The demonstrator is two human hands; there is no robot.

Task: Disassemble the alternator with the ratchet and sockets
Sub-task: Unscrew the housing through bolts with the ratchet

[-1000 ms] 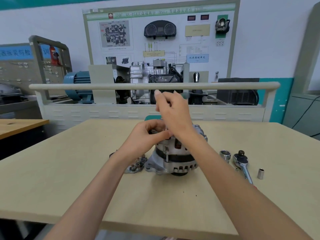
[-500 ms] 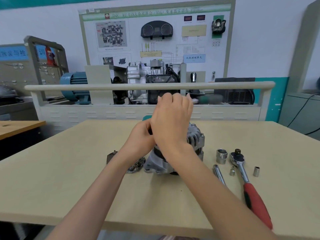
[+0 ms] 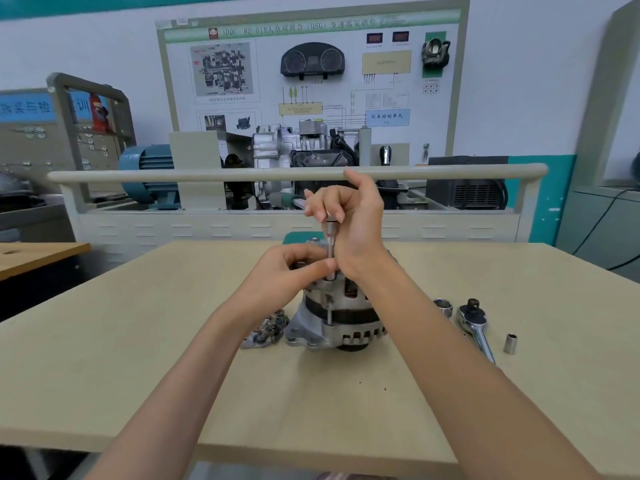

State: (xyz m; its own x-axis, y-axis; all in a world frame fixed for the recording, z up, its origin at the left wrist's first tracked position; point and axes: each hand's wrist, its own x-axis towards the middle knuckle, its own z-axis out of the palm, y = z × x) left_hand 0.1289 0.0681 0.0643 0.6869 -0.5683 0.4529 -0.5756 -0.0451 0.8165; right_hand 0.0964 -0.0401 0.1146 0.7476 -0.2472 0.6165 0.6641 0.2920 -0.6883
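Near the middle of the worktop [image 3: 138, 375], toward its far edge, your alternator [image 3: 341, 317] stands on end with its slotted housing ring low and a long through-bolt running down its front. Above it rises a slim extension bar [image 3: 331, 249], upright, its lower end at the top of the alternator housing. Your right hand [image 3: 353, 220] is curled round the top of that bar, fingertips pinching it just under the upper end, thumb raised toward the far rail. Your left hand [image 3: 294, 268] comes in from the left at the alternator's top; its thumb and fingers close on the bar's lower part, right where it meets the housing. What sits under the bar's tip is hidden by your fingers.

Just left of the alternator's base, touching or nearly so, lies a removed rectifier part [image 3: 266, 329], partly behind your left forearm. To the right, well apart from the alternator, a large socket [image 3: 443, 306] stands near the ratchet [image 3: 474, 323], whose head points toward the far edge and whose handle runs back under your right forearm. Just right of the ratchet stands a small socket [image 3: 509, 343], upright.

Beyond the worktop's far edge stands a training stand [image 3: 311, 81] with a gearbox and a wiring board.
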